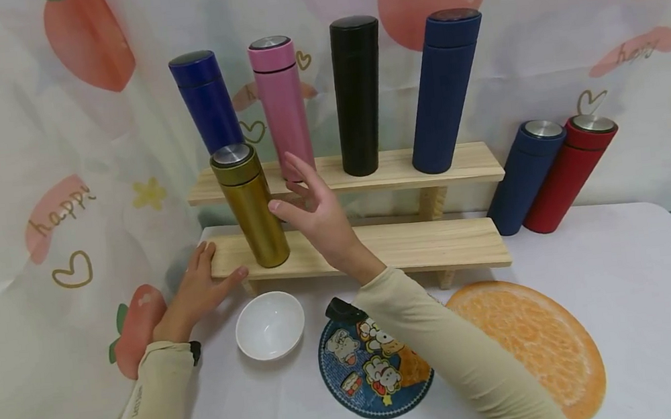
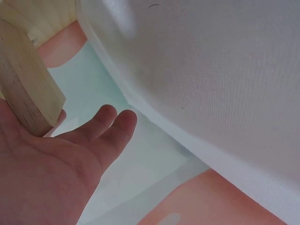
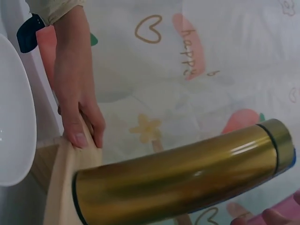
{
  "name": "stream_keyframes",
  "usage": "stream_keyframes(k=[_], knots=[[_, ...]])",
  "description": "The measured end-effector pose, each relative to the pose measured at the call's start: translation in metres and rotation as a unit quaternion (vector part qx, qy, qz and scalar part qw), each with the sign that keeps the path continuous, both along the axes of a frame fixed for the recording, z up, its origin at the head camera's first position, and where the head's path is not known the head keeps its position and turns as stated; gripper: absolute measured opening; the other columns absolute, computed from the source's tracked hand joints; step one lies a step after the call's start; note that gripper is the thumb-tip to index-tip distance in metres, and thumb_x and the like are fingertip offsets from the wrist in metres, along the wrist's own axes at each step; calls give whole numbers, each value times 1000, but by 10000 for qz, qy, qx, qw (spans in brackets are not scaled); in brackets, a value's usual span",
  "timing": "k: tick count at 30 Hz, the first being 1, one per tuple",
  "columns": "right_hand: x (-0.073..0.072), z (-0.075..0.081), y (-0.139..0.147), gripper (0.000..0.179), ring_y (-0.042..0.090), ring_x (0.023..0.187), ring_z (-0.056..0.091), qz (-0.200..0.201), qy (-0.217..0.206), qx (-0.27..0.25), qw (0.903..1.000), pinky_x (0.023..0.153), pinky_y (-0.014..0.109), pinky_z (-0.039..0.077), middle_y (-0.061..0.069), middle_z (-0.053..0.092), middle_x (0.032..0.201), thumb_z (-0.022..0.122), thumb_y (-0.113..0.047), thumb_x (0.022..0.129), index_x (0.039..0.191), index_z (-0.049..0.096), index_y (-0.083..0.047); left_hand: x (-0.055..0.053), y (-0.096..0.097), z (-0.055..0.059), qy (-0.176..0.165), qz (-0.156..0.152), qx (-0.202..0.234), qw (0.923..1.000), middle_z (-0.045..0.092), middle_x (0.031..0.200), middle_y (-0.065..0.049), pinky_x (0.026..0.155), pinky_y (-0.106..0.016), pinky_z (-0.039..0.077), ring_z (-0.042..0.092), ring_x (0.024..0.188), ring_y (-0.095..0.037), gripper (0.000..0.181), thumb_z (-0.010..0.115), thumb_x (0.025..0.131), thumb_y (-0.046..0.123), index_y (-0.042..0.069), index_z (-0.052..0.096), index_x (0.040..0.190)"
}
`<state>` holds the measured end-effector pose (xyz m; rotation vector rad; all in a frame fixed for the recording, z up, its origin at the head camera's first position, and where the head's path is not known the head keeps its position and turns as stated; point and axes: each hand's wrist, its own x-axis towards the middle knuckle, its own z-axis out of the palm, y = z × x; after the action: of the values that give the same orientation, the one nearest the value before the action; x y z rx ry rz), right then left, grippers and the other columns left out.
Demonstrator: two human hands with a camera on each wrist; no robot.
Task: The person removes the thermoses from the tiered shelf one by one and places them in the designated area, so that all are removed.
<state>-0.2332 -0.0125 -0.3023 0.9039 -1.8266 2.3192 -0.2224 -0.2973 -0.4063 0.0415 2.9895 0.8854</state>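
A gold thermos bottle (image 1: 253, 210) stands upright near the left end of the lower step of a wooden two-step shelf (image 1: 387, 245). My left hand (image 1: 201, 293) grips that step's left end; in the left wrist view, the wood (image 2: 33, 84) sits against the palm, and two fingers extend past it. Beside the gold bottle, to its right, is my right hand (image 1: 321, 217), with fingers spread and nothing held. Whether its thumb touches the bottle I cannot tell. On the upper step stand a blue bottle (image 1: 204, 101), a pink bottle (image 1: 283, 106), a black bottle (image 1: 359, 99) and a navy bottle (image 1: 446, 94).
A white bowl (image 1: 270, 326) is in front of the shelf's left side. A blue cartoon mat (image 1: 351, 376) and an orange-slice mat (image 1: 543, 344) lie on the white table (image 1: 643, 315). Another navy bottle (image 1: 523, 178) and a red bottle (image 1: 569, 177) stand right of the shelf.
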Motion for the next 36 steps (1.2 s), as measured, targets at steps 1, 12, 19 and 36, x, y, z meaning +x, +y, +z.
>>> stream_keyframes(k=[1,12,19,36], knots=[[0,-2,-3,81,37,148,44,13,-59,66,10000,115,50,45,17,33,170,69,-10,98,169,30,-7,0,0,0,14,-1,-13,10000,5,174,-31,123,-69,21,17,155,-57,109,62,101,63,-6,12,168],[-6,-23,-27,86,31,144,50,85,-604,615,9962,118,47,42,12,41,167,74,-16,97,170,28,-12,3,2,-2,49,6,-5,10000,6,174,-31,123,-69,22,18,155,-58,109,61,101,65,-5,12,168],[-11,-25,-38,86,29,146,47,-99,-873,896,9921,120,49,39,10,41,164,78,-22,96,169,34,-19,3,4,4,46,-50,-11,10000,5,174,-31,122,-70,22,17,155,-57,109,61,101,65,-6,11,168],[-13,-27,-52,79,28,133,55,-623,-1026,877,9889,115,49,44,9,54,152,81,-15,95,164,44,-19,1,1,2,-62,-7,16,10000,3,174,-30,122,-70,20,15,156,-56,110,60,101,66,-5,9,168]])
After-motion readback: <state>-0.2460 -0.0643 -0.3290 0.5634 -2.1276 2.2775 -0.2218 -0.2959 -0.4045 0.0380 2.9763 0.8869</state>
